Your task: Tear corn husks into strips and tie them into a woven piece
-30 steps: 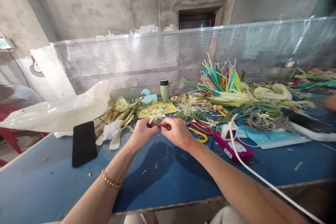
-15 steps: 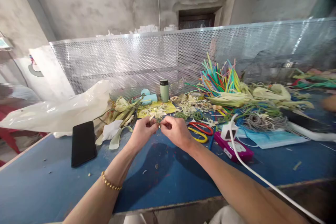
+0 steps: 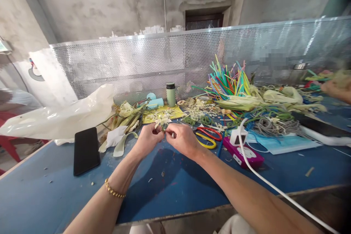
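Note:
My left hand (image 3: 148, 139) and my right hand (image 3: 183, 139) meet above the blue table (image 3: 170, 182), fingertips pinched together on a small piece of pale leaf strip on a green stem (image 3: 162, 125). Both hands are closed in a pinch. The left wrist carries a gold bead bracelet (image 3: 114, 191). Just beyond the hands lie a yellow sheet (image 3: 153, 116) with leaf scraps and a red and a yellow pair of scissors (image 3: 207, 137).
A black phone (image 3: 86, 150) lies at the left by a white plastic bag (image 3: 63, 116). A green flask (image 3: 171, 94), coloured sticks (image 3: 229, 80), husks, a purple device (image 3: 242, 153) with a white cable and a perforated metal screen (image 3: 175, 62) fill the back and right. Another person's hand (image 3: 336, 89) is at far right.
My hands stayed together on the small piece, shifting only slightly. The other person's hand at the far right has moved up and further into view.

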A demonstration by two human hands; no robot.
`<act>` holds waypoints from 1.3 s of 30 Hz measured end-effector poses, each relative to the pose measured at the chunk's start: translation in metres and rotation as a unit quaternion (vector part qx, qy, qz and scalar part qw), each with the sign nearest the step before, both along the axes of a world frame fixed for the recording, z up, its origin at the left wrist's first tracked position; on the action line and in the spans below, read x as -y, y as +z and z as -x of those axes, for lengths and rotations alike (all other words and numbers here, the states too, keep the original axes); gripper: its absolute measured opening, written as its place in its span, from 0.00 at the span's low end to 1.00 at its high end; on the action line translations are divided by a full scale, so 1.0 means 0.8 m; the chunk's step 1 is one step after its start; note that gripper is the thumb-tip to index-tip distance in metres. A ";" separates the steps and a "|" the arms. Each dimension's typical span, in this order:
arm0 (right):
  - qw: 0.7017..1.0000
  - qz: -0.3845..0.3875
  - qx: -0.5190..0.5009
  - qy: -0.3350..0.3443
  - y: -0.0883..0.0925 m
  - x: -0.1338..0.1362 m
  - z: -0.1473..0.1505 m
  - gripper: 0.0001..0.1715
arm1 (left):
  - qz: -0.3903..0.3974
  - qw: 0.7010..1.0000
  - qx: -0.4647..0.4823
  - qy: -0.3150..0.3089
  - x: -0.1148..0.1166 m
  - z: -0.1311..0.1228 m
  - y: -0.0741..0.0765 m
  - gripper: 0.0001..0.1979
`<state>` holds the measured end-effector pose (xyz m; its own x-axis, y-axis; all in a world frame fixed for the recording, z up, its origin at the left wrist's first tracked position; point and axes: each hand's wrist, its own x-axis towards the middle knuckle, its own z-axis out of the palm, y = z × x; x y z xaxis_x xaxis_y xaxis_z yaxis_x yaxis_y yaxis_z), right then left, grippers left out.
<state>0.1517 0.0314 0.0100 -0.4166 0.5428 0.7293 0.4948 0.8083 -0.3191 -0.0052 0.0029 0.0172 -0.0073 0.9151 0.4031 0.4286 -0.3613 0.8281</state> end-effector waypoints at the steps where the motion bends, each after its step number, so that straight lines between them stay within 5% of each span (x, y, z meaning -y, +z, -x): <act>1: 1.000 -0.008 0.007 -0.001 0.000 0.000 0.000 0.08 | 0.001 1.000 -0.004 -0.003 0.001 0.000 0.001 0.06; 7: 1.000 -0.012 -0.023 -0.001 0.002 -0.004 -0.001 0.07 | 0.033 0.996 0.023 -0.074 0.007 -0.001 0.007 0.04; 15: 0.975 0.179 -0.074 0.108 0.017 -0.002 -0.007 0.06 | 0.071 0.989 0.096 -0.093 0.006 0.008 0.013 0.08; 21: 0.958 0.242 -0.099 0.121 0.015 -0.005 -0.008 0.08 | 0.058 0.993 0.067 -0.077 0.006 0.007 0.012 0.08; 31: 0.849 0.440 -0.208 0.206 0.018 0.005 -0.004 0.08 | 0.018 0.999 -0.040 -0.009 0.006 0.006 0.013 0.10; 34: 0.831 0.462 -0.223 0.213 0.018 0.007 -0.002 0.08 | 0.025 0.999 -0.030 -0.031 0.008 0.004 0.014 0.07; 37: 0.845 0.456 -0.200 0.197 0.018 0.004 -0.005 0.08 | 0.052 0.996 0.013 -0.078 0.009 0.005 0.013 0.05; 39: 0.892 0.397 -0.149 0.157 0.021 -0.001 -0.010 0.06 | 0.062 0.994 0.040 -0.081 0.008 0.008 0.012 0.06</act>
